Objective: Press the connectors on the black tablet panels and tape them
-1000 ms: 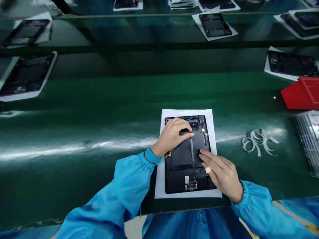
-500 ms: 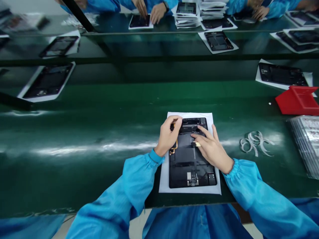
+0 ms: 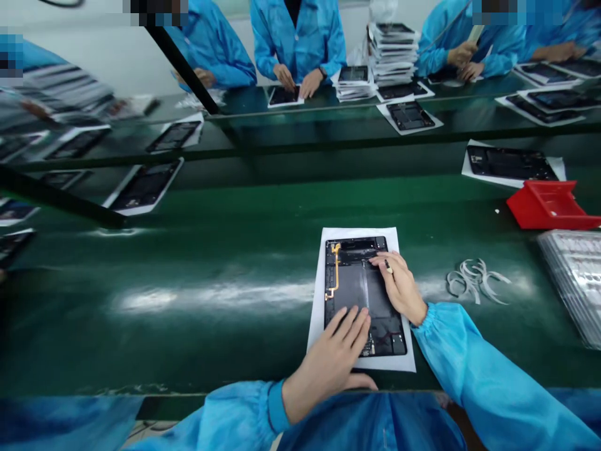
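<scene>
A: Where is the tablet body (image 3: 346,282) lying, and how is it looking?

B: It's lying flat on a white sheet (image 3: 397,363), which is resting on the green worktop (image 3: 244,341). It's showing its black inside: an orange ribbon cable (image 3: 336,269) is running down the upper left side, a pale strip (image 3: 365,285) is following the middle lengthwise, and a dark block (image 3: 398,343) is filling the lower right corner.

A: What are the hands doing?

B: The left hand (image 3: 332,357) is covering the lower left part; its grip is lying spread, thumb well apart from the fingers. The right hand (image 3: 399,285) is lying across the right edge, fingers bending onto the upper part. A small pale piece (image 3: 388,266) is showing there; I'm not managing to tell whether that grip is pinching it.

A: And the edges?

B: The sheet is jutting out beyond the tablet body, its lower side lying near the worktop's front edge. Green surface is stretching leftward; on the right, curled white strips (image 3: 475,280) are lying well apart from the sheet.

A: Containers?

B: A red bin (image 3: 535,213) is standing far right, its contents escaping me. Nearer, clear trays (image 3: 570,282) are forming a stack, their contents showing too blurred to name.
</scene>
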The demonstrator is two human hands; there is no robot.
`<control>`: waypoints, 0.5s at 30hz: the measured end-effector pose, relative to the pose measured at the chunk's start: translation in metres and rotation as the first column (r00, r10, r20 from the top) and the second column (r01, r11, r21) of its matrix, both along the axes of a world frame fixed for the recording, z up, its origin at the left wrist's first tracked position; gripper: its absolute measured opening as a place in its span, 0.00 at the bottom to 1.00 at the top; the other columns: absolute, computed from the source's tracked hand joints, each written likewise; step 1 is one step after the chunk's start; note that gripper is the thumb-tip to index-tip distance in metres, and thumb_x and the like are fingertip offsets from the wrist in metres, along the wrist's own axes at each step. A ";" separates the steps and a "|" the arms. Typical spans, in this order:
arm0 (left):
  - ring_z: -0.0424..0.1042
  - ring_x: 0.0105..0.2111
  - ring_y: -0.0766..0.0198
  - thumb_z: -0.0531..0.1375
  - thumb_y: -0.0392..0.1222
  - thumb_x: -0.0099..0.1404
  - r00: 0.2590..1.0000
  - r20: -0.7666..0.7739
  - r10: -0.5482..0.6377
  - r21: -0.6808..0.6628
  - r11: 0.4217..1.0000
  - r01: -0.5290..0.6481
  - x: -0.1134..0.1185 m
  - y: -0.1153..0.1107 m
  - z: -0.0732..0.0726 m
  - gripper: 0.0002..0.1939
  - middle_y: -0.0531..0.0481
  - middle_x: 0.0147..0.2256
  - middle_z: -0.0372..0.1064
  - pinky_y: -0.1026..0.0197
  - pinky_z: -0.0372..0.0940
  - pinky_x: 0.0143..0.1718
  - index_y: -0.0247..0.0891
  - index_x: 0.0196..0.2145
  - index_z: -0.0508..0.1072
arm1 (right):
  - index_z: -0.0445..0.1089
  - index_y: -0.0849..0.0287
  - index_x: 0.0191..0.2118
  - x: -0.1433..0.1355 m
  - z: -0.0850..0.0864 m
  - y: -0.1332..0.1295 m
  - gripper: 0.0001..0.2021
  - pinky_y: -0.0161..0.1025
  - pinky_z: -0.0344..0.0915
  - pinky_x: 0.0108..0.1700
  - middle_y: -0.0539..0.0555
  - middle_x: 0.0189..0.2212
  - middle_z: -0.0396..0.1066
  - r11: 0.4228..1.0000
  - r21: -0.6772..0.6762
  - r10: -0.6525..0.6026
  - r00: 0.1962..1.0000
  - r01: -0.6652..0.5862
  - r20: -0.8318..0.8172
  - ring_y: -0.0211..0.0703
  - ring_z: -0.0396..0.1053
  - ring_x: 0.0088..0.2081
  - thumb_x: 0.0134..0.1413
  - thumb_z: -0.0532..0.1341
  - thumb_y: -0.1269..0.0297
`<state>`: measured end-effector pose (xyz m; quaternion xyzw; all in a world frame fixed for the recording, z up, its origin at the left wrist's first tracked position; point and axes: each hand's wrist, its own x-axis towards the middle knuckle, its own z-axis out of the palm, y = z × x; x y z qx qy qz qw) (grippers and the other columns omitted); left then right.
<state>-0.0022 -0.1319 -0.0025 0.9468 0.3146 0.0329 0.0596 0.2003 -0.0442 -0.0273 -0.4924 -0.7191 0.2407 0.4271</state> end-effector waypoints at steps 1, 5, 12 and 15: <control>0.58 0.60 0.43 0.47 0.71 0.60 1.000 0.020 -0.012 -0.041 0.999 0.013 0.000 0.003 0.001 0.48 0.32 0.61 0.57 0.45 0.50 0.62 0.25 0.60 0.60 | 0.68 0.55 0.42 0.000 0.000 0.000 0.13 0.52 0.57 0.60 0.56 0.44 0.73 0.999 -0.001 -0.037 0.998 0.037 -0.045 0.47 0.66 0.51 0.67 0.48 0.63; 0.55 0.62 0.50 0.51 0.59 0.67 0.907 0.239 0.347 -0.338 0.905 -0.258 -0.019 0.023 0.007 0.28 0.40 0.63 0.55 0.46 0.53 0.62 0.40 0.56 0.65 | 0.67 0.55 0.43 0.000 -0.004 0.000 0.12 0.49 0.63 0.54 0.58 0.45 0.70 0.995 -0.005 -0.099 0.987 0.099 -0.127 0.47 0.66 0.49 0.67 0.48 0.62; 0.50 0.65 0.47 0.59 0.62 0.59 0.111 0.015 0.994 -0.998 0.022 -0.055 -0.086 0.009 -0.010 0.35 0.50 0.67 0.43 0.45 0.60 0.56 0.54 0.61 0.56 | 0.66 0.55 0.48 -0.005 -0.018 0.001 0.12 0.53 0.62 0.55 0.59 0.46 0.69 0.992 0.077 -0.096 0.991 0.104 -0.095 0.49 0.64 0.50 0.65 0.48 0.69; 0.60 0.60 0.48 0.63 0.61 0.54 0.149 -0.167 0.975 -0.978 -0.183 0.100 -0.092 -0.005 -0.026 0.34 0.45 0.59 0.63 0.51 0.61 0.54 0.49 0.56 0.67 | 0.67 0.56 0.44 -0.006 -0.019 0.003 0.11 0.53 0.62 0.55 0.59 0.46 0.68 0.991 0.063 -0.110 0.988 0.117 -0.109 0.48 0.64 0.51 0.65 0.49 0.69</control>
